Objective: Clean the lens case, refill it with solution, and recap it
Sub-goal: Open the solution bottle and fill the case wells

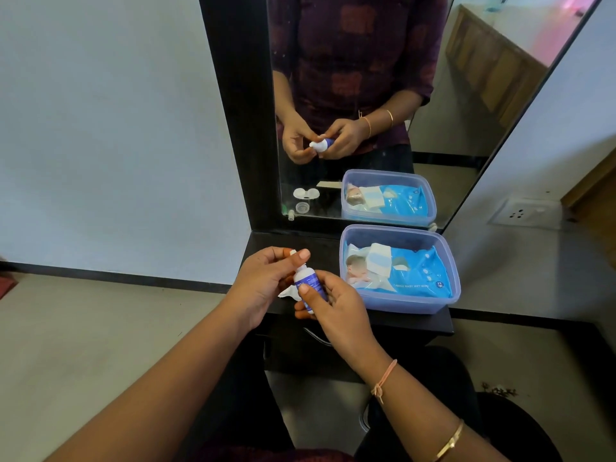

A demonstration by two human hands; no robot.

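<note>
The right hand (336, 308) has its grip closed around the body of a small solution bottle (308, 285), held above the black table (400, 320). The left hand (266, 278) pinches the bottle's white tip. The purple label is too blurred to read. The lens case (306, 194) shows only in the mirror (366, 95). A wipes pack (410, 273) in the plastic box (400, 300) reads "BABY WET WIPES".

Both forearms reach forward and meet. The right hand (333, 308) is wrapped around the bottle (308, 285), thumb across its front. The left hand (266, 278) pinches the tip above that grip, thumb and forefinger closed.
</note>
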